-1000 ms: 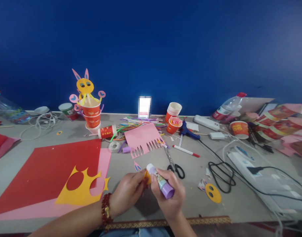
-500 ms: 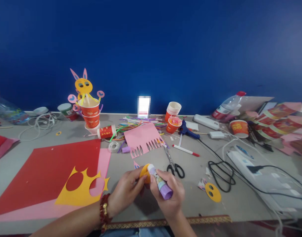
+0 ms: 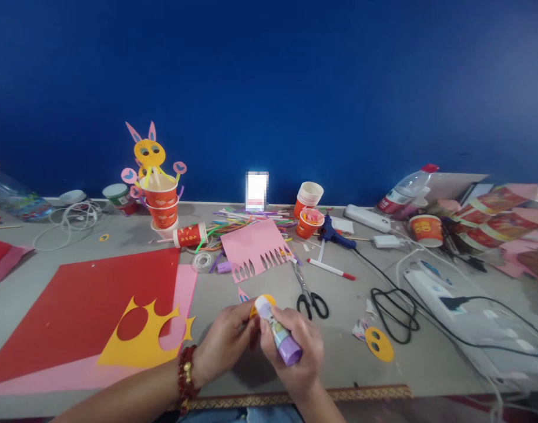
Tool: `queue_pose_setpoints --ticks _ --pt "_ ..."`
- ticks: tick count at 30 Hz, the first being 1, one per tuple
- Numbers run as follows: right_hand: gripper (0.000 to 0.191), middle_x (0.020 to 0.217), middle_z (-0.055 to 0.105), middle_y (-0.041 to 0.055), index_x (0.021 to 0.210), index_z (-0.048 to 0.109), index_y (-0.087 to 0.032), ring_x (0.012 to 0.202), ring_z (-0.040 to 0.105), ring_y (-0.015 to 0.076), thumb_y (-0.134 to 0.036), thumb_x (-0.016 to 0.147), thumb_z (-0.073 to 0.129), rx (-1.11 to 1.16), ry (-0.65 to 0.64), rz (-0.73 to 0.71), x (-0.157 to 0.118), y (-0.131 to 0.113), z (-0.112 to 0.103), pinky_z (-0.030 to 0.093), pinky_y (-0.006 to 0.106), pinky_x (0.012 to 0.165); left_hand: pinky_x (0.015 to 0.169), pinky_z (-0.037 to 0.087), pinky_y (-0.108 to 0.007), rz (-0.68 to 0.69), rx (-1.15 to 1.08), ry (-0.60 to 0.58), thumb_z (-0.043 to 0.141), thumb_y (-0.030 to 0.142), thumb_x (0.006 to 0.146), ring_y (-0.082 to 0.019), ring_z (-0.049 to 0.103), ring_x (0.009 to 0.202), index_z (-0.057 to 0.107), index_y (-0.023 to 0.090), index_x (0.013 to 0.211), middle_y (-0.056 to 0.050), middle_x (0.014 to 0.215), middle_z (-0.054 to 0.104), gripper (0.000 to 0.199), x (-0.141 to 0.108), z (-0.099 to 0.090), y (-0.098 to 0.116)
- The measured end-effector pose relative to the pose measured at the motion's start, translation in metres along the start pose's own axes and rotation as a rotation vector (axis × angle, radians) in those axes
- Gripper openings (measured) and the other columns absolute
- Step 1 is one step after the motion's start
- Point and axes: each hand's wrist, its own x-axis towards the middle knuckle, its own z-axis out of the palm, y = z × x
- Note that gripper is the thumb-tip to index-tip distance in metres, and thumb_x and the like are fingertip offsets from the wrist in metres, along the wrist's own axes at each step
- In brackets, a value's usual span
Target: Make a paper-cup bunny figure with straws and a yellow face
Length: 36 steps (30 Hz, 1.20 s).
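Note:
My right hand (image 3: 298, 346) is closed round a purple-and-white glue stick (image 3: 278, 333), tilted with its white end up and to the left. That end lies over a yellow paper disc (image 3: 269, 299), which my left hand (image 3: 225, 338) pinches at its left edge. Most of the disc is hidden behind the glue stick and fingers. Just beyond my left fingertips lies a pink paper ear (image 3: 243, 295) with a blue inner part. To the right of my hands rests a yellow paper face (image 3: 379, 343) with dark eyes and pink ears.
Black-handled scissors (image 3: 312, 302) lie beyond my right hand. Left are red paper (image 3: 88, 294) and a cut yellow sheet (image 3: 141, 343). A stacked-cup rabbit figure (image 3: 162, 197) stands behind. A blue glue gun (image 3: 335, 235) and its black cable, plus a power strip (image 3: 454, 329), occupy the right.
The glue stick and my right hand have shifted slightly left and down, so the white end covers more of the yellow disc. My left hand stays nearly still.

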Motion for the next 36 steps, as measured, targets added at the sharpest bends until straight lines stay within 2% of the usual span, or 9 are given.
queue_pose_setpoints --ticks 6,10,16,24,27,29,31,34,36 --pt "0.020 0.071 0.070 0.0029 0.099 0.064 -0.020 0.056 0.067 0.0164 -0.014 0.081 0.069 -0.029 0.015 0.016 0.001 -0.001 0.002 0.057 0.027 0.054 0.060 0.043 -0.020 -0.015 0.026 -0.006 0.041 0.029 0.099 -0.012 0.053 0.059 0.057 0.018 0.080 0.001 0.066 0.058 0.027 0.000 0.001 -0.002" --pt "0.024 0.066 0.067 0.0006 0.102 0.063 -0.020 0.052 0.064 0.0149 -0.011 0.080 0.068 0.030 -0.014 -0.037 0.001 -0.002 0.002 0.055 0.026 0.052 0.065 0.046 -0.021 0.012 0.012 0.023 0.045 0.029 0.098 -0.014 0.059 0.067 0.058 0.019 0.084 0.000 0.069 0.060 0.022 -0.001 0.001 -0.003" --pt "0.018 0.071 0.071 0.0033 0.098 0.064 -0.020 0.058 0.068 0.0170 -0.014 0.081 0.068 -0.067 0.035 0.017 0.000 0.006 -0.002 0.056 0.026 0.055 0.055 0.042 -0.018 -0.047 -0.018 -0.017 0.040 0.029 0.101 -0.008 0.053 0.050 0.057 0.018 0.083 0.004 0.063 0.058 0.027 -0.001 0.000 0.003" --pt "0.017 0.073 0.072 0.0037 0.097 0.064 -0.019 0.059 0.069 0.0172 -0.016 0.081 0.069 -0.109 0.011 0.019 -0.003 0.017 -0.006 0.056 0.026 0.058 0.058 0.044 -0.018 -0.031 0.016 0.008 0.041 0.030 0.101 -0.009 0.056 0.049 0.059 0.018 0.083 0.005 0.055 0.058 0.028 -0.002 0.000 0.003" --pt "0.014 0.076 0.073 0.0049 0.095 0.067 -0.019 0.063 0.069 0.0179 -0.018 0.082 0.070 -0.167 0.031 0.055 -0.004 0.029 -0.014 0.055 0.027 0.062 0.054 0.044 -0.018 -0.067 -0.028 0.014 0.040 0.032 0.101 -0.008 0.057 0.047 0.060 0.017 0.084 0.002 0.062 0.064 0.030 -0.002 -0.001 0.000" --pt "0.013 0.078 0.072 0.0054 0.092 0.068 -0.018 0.065 0.068 0.0183 -0.023 0.081 0.072 -0.163 0.116 0.185 -0.003 0.035 -0.023 0.054 0.028 0.064 0.052 0.044 -0.018 -0.086 -0.071 0.023 0.040 0.034 0.101 -0.008 0.058 0.046 0.061 0.017 0.085 0.000 0.069 0.067 0.031 -0.002 -0.002 -0.003" --pt "0.018 0.072 0.069 0.0030 0.091 0.067 -0.018 0.059 0.063 0.0164 -0.031 0.080 0.073 -0.031 0.226 0.432 0.001 0.039 -0.033 0.051 0.026 0.057 0.053 0.045 -0.019 -0.082 -0.104 0.028 0.041 0.035 0.101 -0.007 0.059 0.047 0.061 0.017 0.085 0.000 0.071 0.068 0.031 -0.001 -0.003 -0.005" --pt "0.029 0.057 0.061 -0.0020 0.090 0.064 -0.018 0.046 0.050 0.0119 -0.046 0.083 0.067 0.417 0.305 0.814 0.008 0.045 -0.046 0.040 0.021 0.043 0.052 0.045 -0.019 -0.103 -0.184 0.014 0.042 0.038 0.100 -0.008 0.060 0.047 0.059 0.017 0.092 -0.001 0.073 0.068 0.028 0.000 -0.003 -0.006" --pt "0.033 0.055 0.059 -0.0022 0.089 0.063 -0.019 0.044 0.045 0.0109 -0.051 0.086 0.059 0.698 0.307 0.949 0.011 0.048 -0.051 0.037 0.020 0.041 0.050 0.044 -0.020 -0.152 -0.269 0.008 0.042 0.040 0.100 -0.009 0.060 0.046 0.055 0.018 0.100 -0.001 0.074 0.069 0.026 -0.001 -0.002 -0.007"
